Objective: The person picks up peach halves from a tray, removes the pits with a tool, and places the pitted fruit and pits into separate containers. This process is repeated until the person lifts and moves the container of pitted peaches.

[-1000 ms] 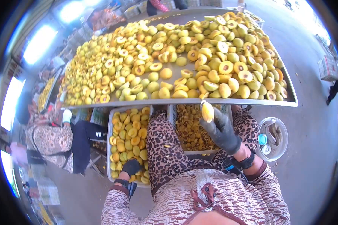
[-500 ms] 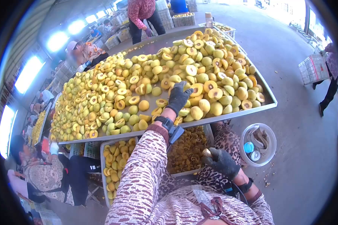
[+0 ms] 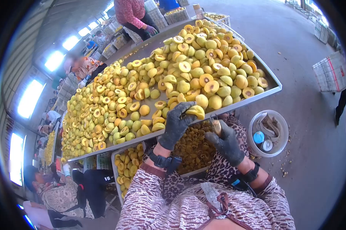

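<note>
In my gloved left hand is a yellow peach half, gripped at the front edge of the metal table. Close by on the right, my gloved right hand is closed round a small pitting tool with a pale handle; a thin, curved metal end seems to rise from it toward the fruit. A large heap of halved yellow peaches covers much of the table. Below my hands, a crate of brownish pits and scraps sits between my knees.
Another crate with peach halves stands under the table edge at left. On the floor at right is a white bucket holding a cloth and cans. Co-workers sit along the left and one stands behind the table. A person carries a white crate at far right.
My left hand has come back from the heap toward me with a peach half in it. My right hand has risen with the pitting tool to meet it. The view has shifted slightly.
</note>
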Tool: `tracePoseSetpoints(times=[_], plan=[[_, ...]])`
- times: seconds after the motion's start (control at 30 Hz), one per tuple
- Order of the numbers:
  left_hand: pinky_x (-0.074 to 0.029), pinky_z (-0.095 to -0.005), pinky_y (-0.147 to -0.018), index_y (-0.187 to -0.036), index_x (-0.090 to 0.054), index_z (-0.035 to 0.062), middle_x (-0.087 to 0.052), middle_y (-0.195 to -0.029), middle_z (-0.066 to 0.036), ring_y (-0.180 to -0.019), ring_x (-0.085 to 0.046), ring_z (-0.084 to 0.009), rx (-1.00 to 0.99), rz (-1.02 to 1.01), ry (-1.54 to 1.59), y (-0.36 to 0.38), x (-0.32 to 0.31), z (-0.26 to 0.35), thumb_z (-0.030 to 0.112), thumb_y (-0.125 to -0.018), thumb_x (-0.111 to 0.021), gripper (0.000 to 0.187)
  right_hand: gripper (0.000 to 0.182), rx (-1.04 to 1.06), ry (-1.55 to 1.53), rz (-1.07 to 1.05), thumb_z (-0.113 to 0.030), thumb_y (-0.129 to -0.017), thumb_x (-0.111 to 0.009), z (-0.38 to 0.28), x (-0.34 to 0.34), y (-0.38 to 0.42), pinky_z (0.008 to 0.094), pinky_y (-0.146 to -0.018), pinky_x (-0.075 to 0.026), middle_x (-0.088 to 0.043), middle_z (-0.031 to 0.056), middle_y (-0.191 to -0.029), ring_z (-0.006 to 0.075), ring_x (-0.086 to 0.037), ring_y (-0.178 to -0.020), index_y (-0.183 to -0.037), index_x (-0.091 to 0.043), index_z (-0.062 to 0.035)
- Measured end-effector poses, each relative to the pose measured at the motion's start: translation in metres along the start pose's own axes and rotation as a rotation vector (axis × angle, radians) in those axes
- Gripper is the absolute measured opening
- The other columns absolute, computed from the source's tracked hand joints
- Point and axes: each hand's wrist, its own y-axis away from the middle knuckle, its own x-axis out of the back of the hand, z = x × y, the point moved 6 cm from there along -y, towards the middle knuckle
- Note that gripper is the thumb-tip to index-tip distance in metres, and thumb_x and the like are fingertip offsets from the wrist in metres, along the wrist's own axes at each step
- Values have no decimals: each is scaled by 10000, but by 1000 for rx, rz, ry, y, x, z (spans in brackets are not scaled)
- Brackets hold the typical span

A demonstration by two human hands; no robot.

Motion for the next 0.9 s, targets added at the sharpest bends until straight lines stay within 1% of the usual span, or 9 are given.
tracePoseSetpoints(times=[0.27, 0.33, 0.4, 0.43, 0.47, 0.53, 0.57, 0.73, 0.9], plan=[[-463, -272, -906, -1167, -621, 4, -646, -1089, -58, -995, -580, -124, 370, -123, 547, 67, -1, 5, 71, -834, -684, 346, 272, 155, 56, -150, -80, -805, -673, 4, -32, -4, 345, -721, -498, -642, 159, -831, 277, -646, -755, -1058, -608, -3], [-458, -282, -924, -1202, -596, 19, -653, -1095, -58, -1015, -591, -150, 438, -158, 368, 84, -10, -6, 112, -881, -638, 337, 227, 217, 228, -149, -82, -804, -662, 4, -40, -5, 372, -684, -497, -637, 176, -784, 346, -639, -732, -1008, -603, -2], [-450, -306, -952, -1257, -548, 30, -624, -1177, -84, -1074, -587, -193, 20, 0, 30, 95, -4, -16, 181, -943, -558, 348, 166, 248, 297, -12, -80, -805, -647, -8, -37, -7, 393, -647, -488, -618, 206, -767, 394, -618, -715, -940, -593, 0], [-443, -319, -972, -1287, -519, 31, -602, -1229, -102, -1110, -581, -215, -126, 70, -75, 99, -4, -12, 220, -986, -499, 356, 105, 210, 165, 32, -63, -807, -625, 0, -35, -8, 366, -590, -476, -626, 134, -708, 300, -625, -634, -884, -583, -4], [-443, -319, -972, -1287, -519, 31, -602, -1229, -102, -1110, -581, -215, -117, 78, -73, 95, -6, 5, 220, -986, -499, 356, 105, 204, 166, 21, -63, -807, -625, -1, -32, -4, 366, -590, -476, -626, 134, -708, 300, -625, -634, -884, -583, -4], [-501, -344, -926, -1212, -542, -22, -598, -1163, -139, -1053, -605, -235, 471, 425, 1301, 97, -10, -6, 259, -1005, -466, 358, 73, -101, -68, -123, -53, -806, -609, 12, -31, 9, 312, -580, -457, -597, 26, -695, 149, -579, -632, -862, -589, -11], [-517, -364, -921, -1246, -496, -34, -600, -1151, -149, -1073, -603, -249, 465, 373, 1256, 96, -10, -6, 307, -1006, -458, 419, 74, -166, -42, -201, -56, -796, -615, 16, -37, 15, 256, -595, -437, -539, -44, -709, 53, -500, -678, -851, -590, -13], [-521, -358, -907, -1197, -530, -8, -607, -1127, -154, -1041, -615, -265, 391, 389, 726, 109, -29, -63, 277, -995, -487, 353, 112, -339, -105, -292, -58, -770, -635, 53, -59, 34, 240, -604, -432, -560, -34, -729, 49, -487, -685, -859, -611, 6], [-527, -340, -891, -1192, -508, 3, -608, -1118, -151, -1018, -623, -255, -145, 275, -176, 98, -8, 16, 30, -906, -576, 295, 145, -255, -96, -266, -55, -818, -638, 50, -63, 29, 217, -621, -459, -612, -28, -802, 48, -550, -706, -949, -643, 5]])
